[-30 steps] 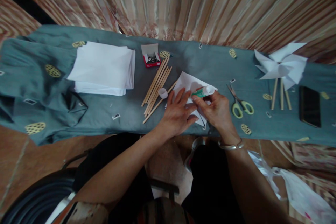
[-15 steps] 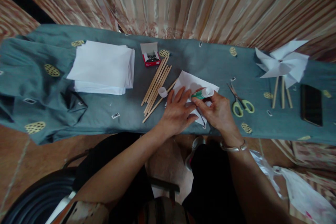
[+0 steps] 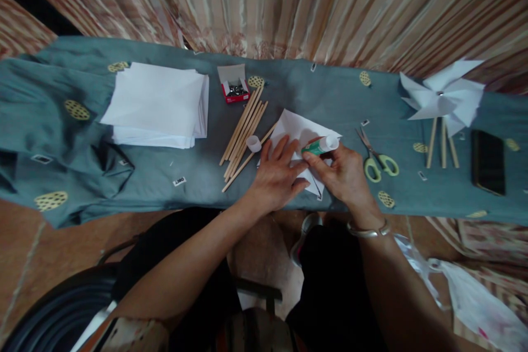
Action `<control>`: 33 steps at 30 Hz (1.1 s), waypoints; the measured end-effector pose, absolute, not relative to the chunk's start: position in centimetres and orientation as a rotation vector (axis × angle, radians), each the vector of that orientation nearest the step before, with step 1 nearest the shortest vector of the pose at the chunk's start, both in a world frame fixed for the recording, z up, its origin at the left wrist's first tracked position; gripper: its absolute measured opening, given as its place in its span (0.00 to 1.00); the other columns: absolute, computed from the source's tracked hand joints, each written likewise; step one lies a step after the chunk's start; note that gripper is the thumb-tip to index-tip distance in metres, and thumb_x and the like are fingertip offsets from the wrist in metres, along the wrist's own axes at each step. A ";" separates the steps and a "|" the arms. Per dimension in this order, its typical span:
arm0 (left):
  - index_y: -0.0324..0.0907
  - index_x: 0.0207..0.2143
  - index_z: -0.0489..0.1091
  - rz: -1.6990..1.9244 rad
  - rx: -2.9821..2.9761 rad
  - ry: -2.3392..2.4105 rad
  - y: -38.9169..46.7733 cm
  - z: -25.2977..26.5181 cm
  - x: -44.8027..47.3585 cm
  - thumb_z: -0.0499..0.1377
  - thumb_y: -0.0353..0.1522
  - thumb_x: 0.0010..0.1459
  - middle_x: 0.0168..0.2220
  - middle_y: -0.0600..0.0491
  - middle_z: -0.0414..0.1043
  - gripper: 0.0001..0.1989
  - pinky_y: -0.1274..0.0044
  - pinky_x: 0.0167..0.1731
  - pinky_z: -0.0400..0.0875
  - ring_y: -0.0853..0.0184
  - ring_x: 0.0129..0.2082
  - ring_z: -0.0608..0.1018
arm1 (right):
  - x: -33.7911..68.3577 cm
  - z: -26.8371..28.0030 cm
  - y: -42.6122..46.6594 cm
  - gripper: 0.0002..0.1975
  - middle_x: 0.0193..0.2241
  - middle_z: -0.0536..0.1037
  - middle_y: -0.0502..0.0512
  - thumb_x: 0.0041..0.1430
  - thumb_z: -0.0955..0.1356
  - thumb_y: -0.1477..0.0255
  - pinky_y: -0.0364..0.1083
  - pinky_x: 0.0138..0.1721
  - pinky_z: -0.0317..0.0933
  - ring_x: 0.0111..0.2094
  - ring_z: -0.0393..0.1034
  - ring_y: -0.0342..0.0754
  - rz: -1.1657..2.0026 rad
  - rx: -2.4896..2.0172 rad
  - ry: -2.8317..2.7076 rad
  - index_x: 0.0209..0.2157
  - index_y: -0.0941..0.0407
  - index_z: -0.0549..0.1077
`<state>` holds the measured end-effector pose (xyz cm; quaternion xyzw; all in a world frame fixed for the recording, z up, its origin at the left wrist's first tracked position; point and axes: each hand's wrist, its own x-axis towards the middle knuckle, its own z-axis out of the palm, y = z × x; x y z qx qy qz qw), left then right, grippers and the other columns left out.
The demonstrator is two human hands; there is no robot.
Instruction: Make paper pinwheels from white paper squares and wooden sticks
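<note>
Watching from far away, I see the right hand [image 3: 345, 171], fingers closed round the glue stick [image 3: 317, 146], over white paper [image 3: 303, 125] on the bench [image 3: 330, 91]. The left hand [image 3: 275, 179], fingers spread, lies on the paper, gripping nothing. Rubbing hard might rip it.

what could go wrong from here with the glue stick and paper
The left hand lies on the paper, close to the glue stick in the right hand, so glue might smear onto its fingers.
The white cap sits loose by the wooden sticks and could roll away.
The scissors lie near the right hand and might get knocked.
</note>
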<state>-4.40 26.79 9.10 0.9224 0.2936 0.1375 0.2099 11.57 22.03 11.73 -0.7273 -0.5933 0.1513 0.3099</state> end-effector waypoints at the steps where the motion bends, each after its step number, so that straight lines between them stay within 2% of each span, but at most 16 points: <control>1: 0.50 0.53 0.69 0.375 2.568 0.817 26.8 9.1 -4.4 0.60 0.42 0.57 0.65 0.46 0.56 0.21 0.50 0.61 0.47 0.48 0.67 0.53 | 11.6 11.7 22.0 0.15 0.29 0.80 0.54 0.57 0.68 0.59 0.48 0.31 0.65 0.28 0.74 0.49 0.392 -1.924 -1.565 0.38 0.56 0.76; 14: 0.49 0.53 0.69 0.433 2.551 0.811 26.8 8.6 -4.4 0.60 0.42 0.56 0.65 0.46 0.56 0.22 0.49 0.61 0.47 0.48 0.67 0.53 | 12.1 11.7 22.2 0.14 0.26 0.79 0.54 0.56 0.69 0.60 0.47 0.30 0.63 0.25 0.72 0.48 0.308 -1.954 -1.566 0.35 0.57 0.76; 21: 0.49 0.53 0.70 0.374 2.554 0.816 26.8 9.3 -4.4 0.60 0.42 0.57 0.65 0.43 0.56 0.22 0.50 0.61 0.46 0.48 0.67 0.52 | 12.1 11.6 22.4 0.16 0.25 0.78 0.54 0.55 0.68 0.59 0.47 0.30 0.63 0.25 0.71 0.48 0.302 -1.975 -1.538 0.36 0.58 0.76; 33: 0.48 0.52 0.70 0.364 2.551 0.829 26.7 9.4 -4.3 0.60 0.42 0.57 0.65 0.45 0.56 0.21 0.50 0.62 0.47 0.49 0.67 0.52 | 11.7 11.3 22.8 0.18 0.25 0.78 0.55 0.57 0.67 0.56 0.48 0.30 0.63 0.26 0.72 0.50 0.207 -1.957 -1.560 0.35 0.57 0.75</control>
